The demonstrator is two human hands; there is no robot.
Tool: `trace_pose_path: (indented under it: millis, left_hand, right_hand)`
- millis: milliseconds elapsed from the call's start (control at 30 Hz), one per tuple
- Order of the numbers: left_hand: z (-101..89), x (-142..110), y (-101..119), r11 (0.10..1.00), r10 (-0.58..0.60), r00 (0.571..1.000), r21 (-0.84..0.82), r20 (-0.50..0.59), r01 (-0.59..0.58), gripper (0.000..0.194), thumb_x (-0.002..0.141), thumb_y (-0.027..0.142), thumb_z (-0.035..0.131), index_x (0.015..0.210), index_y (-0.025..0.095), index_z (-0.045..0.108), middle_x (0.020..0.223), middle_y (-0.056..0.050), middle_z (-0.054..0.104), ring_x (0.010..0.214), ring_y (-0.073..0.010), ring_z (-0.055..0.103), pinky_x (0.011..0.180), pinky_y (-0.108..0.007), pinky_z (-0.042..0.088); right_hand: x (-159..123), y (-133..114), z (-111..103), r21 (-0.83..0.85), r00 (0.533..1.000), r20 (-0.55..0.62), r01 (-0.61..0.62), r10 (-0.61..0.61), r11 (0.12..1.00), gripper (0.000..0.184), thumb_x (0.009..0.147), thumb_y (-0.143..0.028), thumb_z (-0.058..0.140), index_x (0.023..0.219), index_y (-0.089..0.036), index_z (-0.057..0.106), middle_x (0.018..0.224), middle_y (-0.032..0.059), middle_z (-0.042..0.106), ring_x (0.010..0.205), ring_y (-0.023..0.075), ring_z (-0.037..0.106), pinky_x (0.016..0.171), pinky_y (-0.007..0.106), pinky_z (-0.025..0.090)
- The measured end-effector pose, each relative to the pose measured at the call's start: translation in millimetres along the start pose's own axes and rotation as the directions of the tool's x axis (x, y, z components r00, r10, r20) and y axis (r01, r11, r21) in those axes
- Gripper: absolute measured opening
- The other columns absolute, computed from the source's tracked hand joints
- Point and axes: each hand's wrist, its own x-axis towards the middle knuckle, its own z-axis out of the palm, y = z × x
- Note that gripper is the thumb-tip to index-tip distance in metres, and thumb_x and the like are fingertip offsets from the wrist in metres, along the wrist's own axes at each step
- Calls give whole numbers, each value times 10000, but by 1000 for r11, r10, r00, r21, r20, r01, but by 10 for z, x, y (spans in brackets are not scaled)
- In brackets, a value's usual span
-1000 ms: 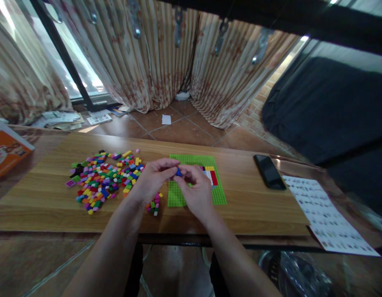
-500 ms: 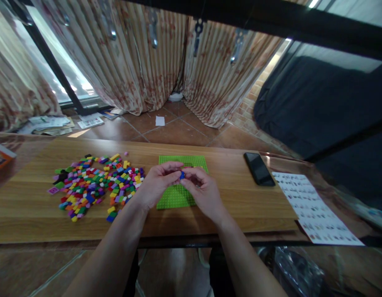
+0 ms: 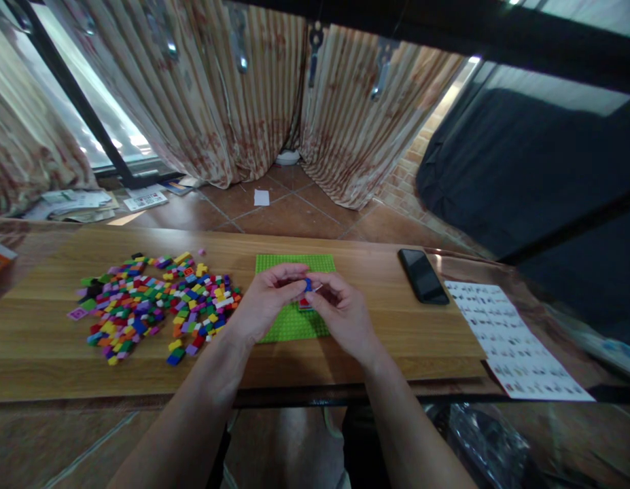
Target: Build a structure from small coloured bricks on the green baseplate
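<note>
Over the green studded baseplate [image 3: 289, 331], my left hand [image 3: 268, 299] pinches a small blue toy brick [image 3: 308, 284] between thumb and fingers. From the other side my right hand [image 3: 344, 309] is closed at the same spot, its fingertips on the blue brick and a pale piece beside it. Just below the fingertips shows a red brick piece [image 3: 305, 303]; whether it sits on the baseplate or is held I cannot tell. Both hands cover the middle of the baseplate.
A spread of many-coloured bricks [image 3: 141, 305] lies left on the wooden table [image 3: 421, 346]. To the right are a black phone [image 3: 422, 276] and a printed sheet [image 3: 513, 339] with rows of small pictures. The table's front edge runs beneath my forearms.
The view has shifted slightly. My hands have moved a little to the right over the baseplate, still around the blue brick. A red piece now shows beneath the fingertips.
</note>
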Motion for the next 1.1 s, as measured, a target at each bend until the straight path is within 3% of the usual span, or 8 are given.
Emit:
trace_pose_path:
  millis: [267,400,567,700,867,1100]
  left_hand:
    - [76,-7,-19,991,96,995,100,-33,-92,286,648,186,788,922,147,713,865,-43,733,783,-150,653,798,-302,497]
    - [21,4,-6,974,126,991,197,-49,-114,249,676,201,753,914,147,708,838,-38,725,761,-149,644,780,-303,499]
    - [-170,38,7,884,165,980,457,-108,-98,186,713,213,691,888,156,717,782,-23,710,715,-151,618,716,-287,481]
    - [-224,10,-11,791,102,993,610,-60,-44,135,739,217,632,823,164,724,682,-3,670,637,-146,574,618,-261,433]
    - [-184,-18,-60,807,9,1000,591,-15,2,192,764,248,599,877,146,716,639,9,621,571,-121,507,533,-235,366]
    - [-147,7,-74,869,-57,998,492,-10,54,211,749,265,624,887,119,690,646,6,610,577,-107,511,545,-219,383]
  right_hand:
    - [10,43,-16,-8,997,-77,1,-2,1000,181,836,-258,636,998,-238,714,948,30,700,874,169,662,788,322,551]
    - [14,85,-101,-63,995,-99,-29,23,998,179,839,-247,631,995,-236,719,944,29,718,856,174,667,789,334,541]
    - [-8,33,-206,-320,1000,18,-5,11,947,243,849,-195,604,1062,-239,711,955,30,723,847,171,643,815,345,515]
    - [-14,-22,-209,-450,991,130,89,-34,889,296,856,-138,578,1097,-253,705,933,25,722,890,181,637,833,350,497]
    - [-6,-33,-187,-486,987,154,119,-50,866,323,852,-101,573,1101,-261,701,925,24,720,876,179,633,815,341,499]
    - [-17,6,-156,-449,986,148,136,-76,883,305,860,-117,585,1112,-251,694,946,32,718,872,185,627,820,343,500]
